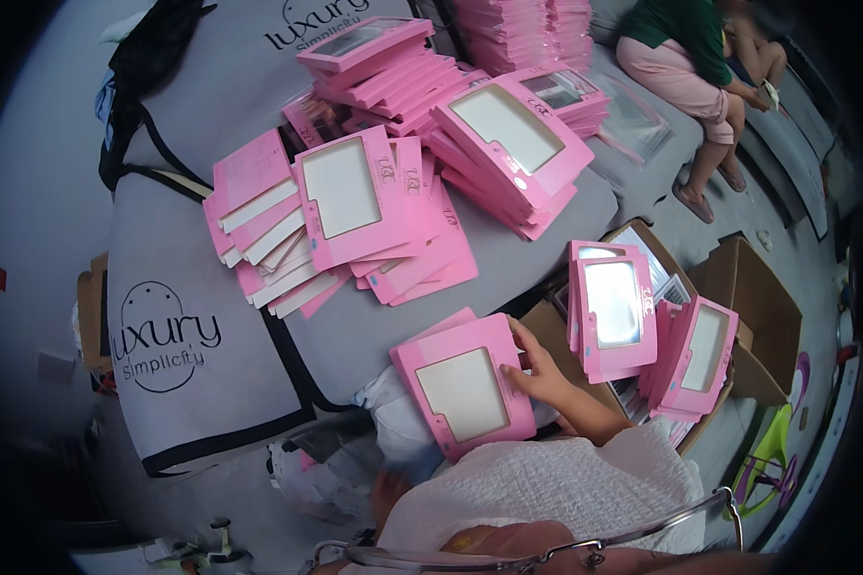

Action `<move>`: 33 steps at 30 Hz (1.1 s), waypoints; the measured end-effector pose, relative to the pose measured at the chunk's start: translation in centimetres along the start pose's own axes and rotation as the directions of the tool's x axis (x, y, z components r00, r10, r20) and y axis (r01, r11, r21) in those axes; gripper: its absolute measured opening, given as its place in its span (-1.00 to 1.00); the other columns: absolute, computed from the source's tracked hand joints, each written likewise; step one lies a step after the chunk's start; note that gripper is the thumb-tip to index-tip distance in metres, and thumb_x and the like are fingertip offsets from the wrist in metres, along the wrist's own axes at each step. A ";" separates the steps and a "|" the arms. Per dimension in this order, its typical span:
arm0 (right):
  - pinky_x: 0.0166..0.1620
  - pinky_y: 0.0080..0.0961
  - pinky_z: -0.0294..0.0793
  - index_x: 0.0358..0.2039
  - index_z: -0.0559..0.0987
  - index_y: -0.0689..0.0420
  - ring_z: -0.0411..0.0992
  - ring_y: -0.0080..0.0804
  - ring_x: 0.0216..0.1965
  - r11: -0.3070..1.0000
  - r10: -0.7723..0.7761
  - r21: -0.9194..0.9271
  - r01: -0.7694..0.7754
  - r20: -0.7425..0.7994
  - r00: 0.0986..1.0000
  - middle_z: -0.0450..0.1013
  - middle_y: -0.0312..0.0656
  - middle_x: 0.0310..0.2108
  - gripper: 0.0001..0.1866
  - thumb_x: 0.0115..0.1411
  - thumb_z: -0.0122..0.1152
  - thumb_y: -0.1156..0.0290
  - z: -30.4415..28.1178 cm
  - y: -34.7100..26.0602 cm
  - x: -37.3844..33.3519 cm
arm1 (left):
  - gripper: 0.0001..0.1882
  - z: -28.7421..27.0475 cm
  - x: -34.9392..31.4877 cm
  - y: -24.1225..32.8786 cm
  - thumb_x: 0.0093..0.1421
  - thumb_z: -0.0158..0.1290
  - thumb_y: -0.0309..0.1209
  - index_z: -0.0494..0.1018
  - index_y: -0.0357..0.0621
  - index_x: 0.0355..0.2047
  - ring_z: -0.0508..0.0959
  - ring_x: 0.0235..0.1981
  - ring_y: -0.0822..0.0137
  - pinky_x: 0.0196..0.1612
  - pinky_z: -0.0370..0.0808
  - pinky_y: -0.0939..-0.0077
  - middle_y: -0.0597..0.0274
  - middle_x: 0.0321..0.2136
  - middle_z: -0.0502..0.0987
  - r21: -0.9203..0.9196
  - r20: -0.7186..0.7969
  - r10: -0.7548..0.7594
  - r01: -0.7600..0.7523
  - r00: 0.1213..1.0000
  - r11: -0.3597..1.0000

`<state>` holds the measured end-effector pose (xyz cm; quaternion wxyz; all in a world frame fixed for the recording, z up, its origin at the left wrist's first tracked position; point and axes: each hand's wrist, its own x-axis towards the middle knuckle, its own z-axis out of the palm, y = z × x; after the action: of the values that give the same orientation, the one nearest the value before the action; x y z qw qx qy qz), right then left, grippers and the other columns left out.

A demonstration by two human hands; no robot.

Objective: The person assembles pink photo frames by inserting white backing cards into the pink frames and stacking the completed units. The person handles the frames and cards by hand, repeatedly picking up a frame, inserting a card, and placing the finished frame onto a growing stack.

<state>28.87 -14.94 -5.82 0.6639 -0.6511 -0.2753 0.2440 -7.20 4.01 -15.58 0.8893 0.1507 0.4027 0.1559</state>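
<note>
A pink windowed carton (462, 398) is held over the lap by the right hand (537, 377), its thumb laid across the front edge and its fingers tucked behind; whether anything is gripped by the left hand (388, 491), low and blurred, cannot be told. The work is judged to be midway: fanned cartons (345, 192) are left loose on the grey sofa (350, 350), while others are gathered in a cardboard box (551, 337). The left hand's space is crowded by a clear plastic bag (331, 479); a co-worker (676, 57) is seated farther off.
</note>
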 end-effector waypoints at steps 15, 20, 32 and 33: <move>-0.34 -0.71 0.41 0.31 0.08 0.12 0.41 -0.67 -0.40 0.999 -0.040 -0.034 0.040 0.016 0.999 0.44 -0.21 -0.29 -0.29 0.16 0.09 0.60 0.2 1.3 0.7 | -0.80 12.7 -6.7 7.9 0.27 -0.06 -0.46 0.45 -0.17 -0.13 0.47 -0.14 0.29 -0.10 0.43 0.43 0.17 -0.19 0.48 0.927 -0.192 -0.226 0.101 0.955 -0.361; -0.32 -0.71 0.42 0.29 0.12 0.14 0.40 -0.70 -0.39 0.998 0.002 -0.058 -0.006 -0.065 0.998 0.45 -0.28 -0.40 -0.31 0.16 0.11 0.58 -0.7 -0.6 -0.1 | -0.74 20.8 -1.5 10.3 0.26 -0.07 -0.51 0.43 -0.22 -0.05 0.44 -0.02 0.28 -0.04 0.42 0.47 0.12 -0.06 0.45 0.893 0.434 0.241 -0.380 0.868 -0.240; 0.09 -0.54 0.32 0.24 0.17 0.21 0.33 -0.46 0.08 0.995 -0.069 0.056 0.082 -0.208 0.976 0.36 -0.07 0.06 -0.42 0.22 0.06 0.59 -1.8 0.7 -2.4 | -0.55 25.1 9.9 -1.9 0.20 -0.01 -0.64 0.22 -0.36 0.11 0.49 -0.07 0.31 -0.05 0.44 0.54 0.04 -0.03 0.39 0.574 0.492 0.408 -0.639 0.769 0.511; 0.12 -0.53 0.29 0.24 0.18 0.20 0.30 -0.46 0.10 0.994 -0.075 0.057 0.090 -0.223 0.972 0.35 -0.07 0.06 -0.44 0.23 0.05 0.59 -1.7 0.8 -2.4 | -0.58 24.9 10.1 -1.7 0.21 -0.01 -0.63 0.25 -0.37 0.08 0.51 -0.10 0.34 -0.07 0.45 0.57 0.05 -0.05 0.40 0.577 0.518 0.397 -0.653 0.757 0.491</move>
<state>28.37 -17.80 -6.74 0.7212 -0.6396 -0.2185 0.1518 18.40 2.91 -7.28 0.7108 0.6317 0.2147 0.2228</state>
